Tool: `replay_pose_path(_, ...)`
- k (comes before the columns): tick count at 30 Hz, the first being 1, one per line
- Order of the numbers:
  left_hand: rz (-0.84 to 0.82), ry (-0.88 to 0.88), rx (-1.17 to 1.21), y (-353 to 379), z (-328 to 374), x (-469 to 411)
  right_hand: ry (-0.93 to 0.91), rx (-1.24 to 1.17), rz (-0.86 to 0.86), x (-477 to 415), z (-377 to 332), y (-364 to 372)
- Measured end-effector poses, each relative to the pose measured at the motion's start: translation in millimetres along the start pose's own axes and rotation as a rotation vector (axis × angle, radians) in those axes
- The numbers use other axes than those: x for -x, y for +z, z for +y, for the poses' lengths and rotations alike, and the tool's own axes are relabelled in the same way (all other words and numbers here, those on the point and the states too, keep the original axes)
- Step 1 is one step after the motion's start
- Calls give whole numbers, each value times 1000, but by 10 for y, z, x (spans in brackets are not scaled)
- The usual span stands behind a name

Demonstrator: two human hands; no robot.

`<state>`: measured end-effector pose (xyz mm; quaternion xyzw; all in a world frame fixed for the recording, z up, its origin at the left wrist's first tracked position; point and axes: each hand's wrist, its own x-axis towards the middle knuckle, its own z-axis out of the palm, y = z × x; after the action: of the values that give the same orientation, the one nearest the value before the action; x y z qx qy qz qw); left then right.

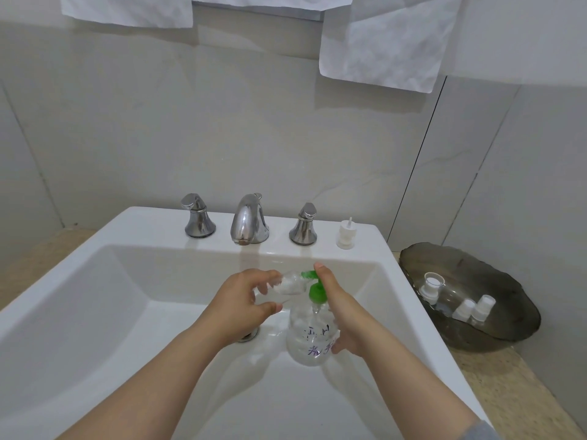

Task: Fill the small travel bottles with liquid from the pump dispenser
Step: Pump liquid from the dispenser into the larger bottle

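Both hands meet over the basin. The left hand (244, 300) pinches a small travel bottle (286, 285) between curled fingers and thumb. The right hand (346, 315) wraps the pump dispenser (309, 341), index finger laid over its green pump head (315, 290).

Behind them the wall (222, 138) is large glossy pale tiles with faint veining, and crumpled white sheets (381, 42) hang along the top. A white glazed sink (127, 223), rectangular with sloping sides, fills the middle, set in a beige speckled stone counter (508, 392). On the counter to the right lies a dark smoked-glass dish (508, 328) with a wavy rim.

The dispenser is a rounded clear plastic bottle with purple handwriting, held over the basin beside the metal drain (249, 336). Polished chrome fittings stand on the sink's back ledge: a curved spout (249, 222) between a left handle (197, 217) and a right handle (304, 225), both flared. The travel bottle is clear and tilted nearly onto its side, its mouth at the green nozzle. A white ribbed cap (345, 235) with a thin tube stands just beside the right handle. In the dish lie another clear bottle (432, 285) with a white collar and two white caps (463, 309).
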<state>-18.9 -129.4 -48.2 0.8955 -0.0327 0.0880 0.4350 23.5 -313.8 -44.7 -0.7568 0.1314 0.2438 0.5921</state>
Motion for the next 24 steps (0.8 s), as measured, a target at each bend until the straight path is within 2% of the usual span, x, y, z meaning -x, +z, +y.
replay_pose_path(24,-39,-14,-43,60,-78,7,-40,30,17,58,-42,3)
